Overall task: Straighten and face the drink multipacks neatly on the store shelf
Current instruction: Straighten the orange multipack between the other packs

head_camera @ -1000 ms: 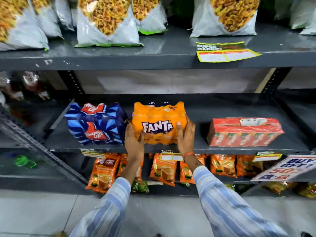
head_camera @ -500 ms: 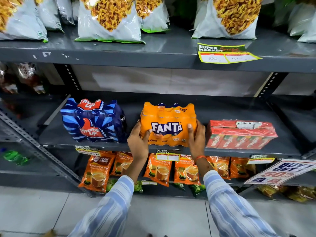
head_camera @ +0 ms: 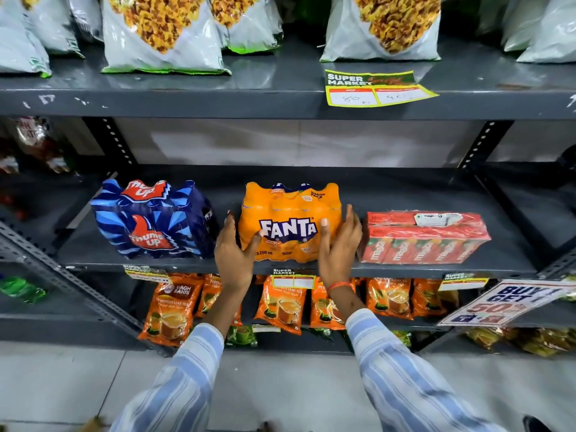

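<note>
An orange Fanta multipack [head_camera: 290,213] stands at the middle of the grey middle shelf [head_camera: 311,269], logo facing me. My left hand [head_camera: 233,251] cups its left side with the thumb on the front. My right hand [head_camera: 338,244] presses its right side, thumb on the label. A blue Thums Up multipack [head_camera: 152,219] stands to the left, turned slightly. To the right a red Maaza carton multipack [head_camera: 424,238] lies flat, a narrow gap away from the Fanta pack.
The shelf above [head_camera: 218,98] carries several white snack bags [head_camera: 162,29] and a price tag [head_camera: 374,88]. Orange tea pouches [head_camera: 171,310] hang below the middle shelf. A promo sign [head_camera: 505,302] juts out at lower right. Slanted metal uprights [head_camera: 62,275] flank the bay.
Both hands have slid the Fanta multipack to the right, away from the Thums Up pack and closer to the Maaza pack. My view has shifted slightly.
</note>
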